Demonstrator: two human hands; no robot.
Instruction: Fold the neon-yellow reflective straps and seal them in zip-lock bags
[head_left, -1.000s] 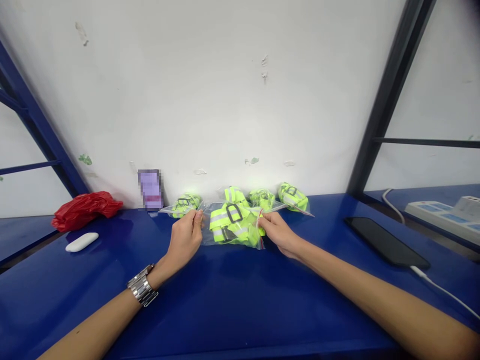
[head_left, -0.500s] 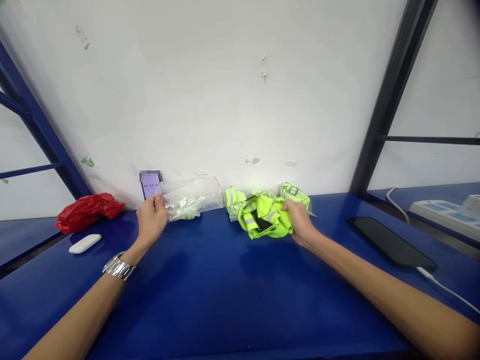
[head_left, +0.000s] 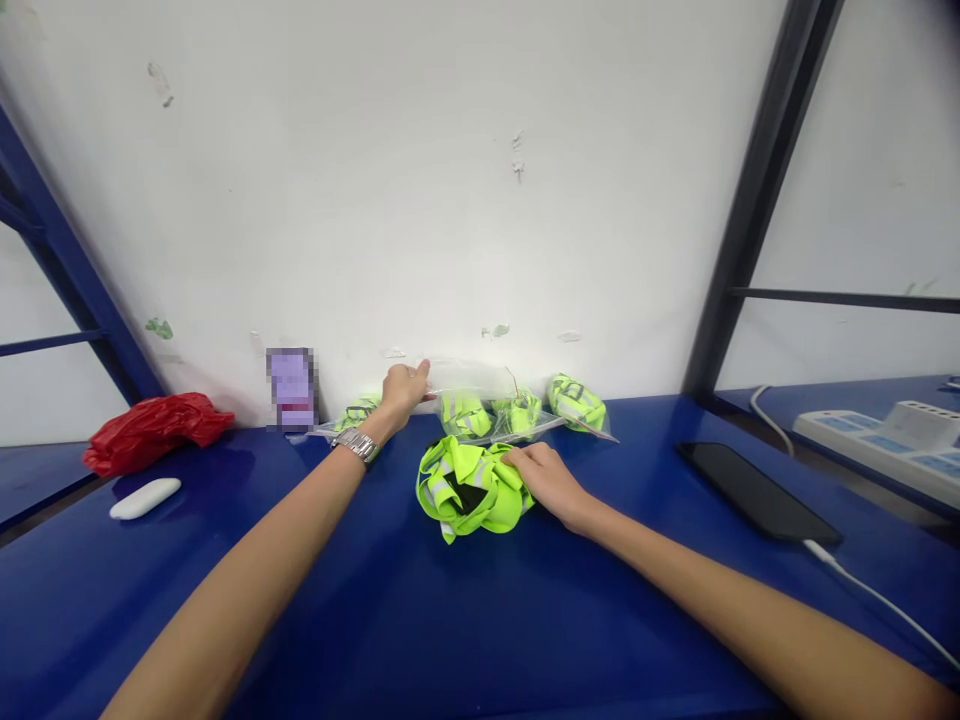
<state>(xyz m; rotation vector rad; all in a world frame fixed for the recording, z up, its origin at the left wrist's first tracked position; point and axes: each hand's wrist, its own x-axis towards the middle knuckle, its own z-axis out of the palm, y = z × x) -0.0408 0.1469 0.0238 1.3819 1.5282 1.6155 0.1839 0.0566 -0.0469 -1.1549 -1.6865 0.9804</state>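
Observation:
My left hand [head_left: 406,390], with a metal watch on the wrist, pinches the left end of a clear plastic bag [head_left: 469,376] held up near the wall. My right hand [head_left: 546,482] grips the right side of a crumpled neon yellow garment [head_left: 474,488] with pale reflective strips, low over the blue table [head_left: 420,620]. Behind it, neon bundles in clear bags lie along the wall: one at the right [head_left: 577,401], one in the middle [head_left: 517,411], one beside it [head_left: 465,413] and one partly behind my left wrist [head_left: 358,411].
A red plastic bag [head_left: 157,432] and a white case [head_left: 145,498] lie at the left. An upright phone [head_left: 292,390] leans on the wall. At the right are a black phone [head_left: 757,492] with a white cable and a power strip [head_left: 885,445].
My left hand has carried the clear bag to the right, uncovering the bundles behind. My right hand has brought the neon garment left and nearer to me.

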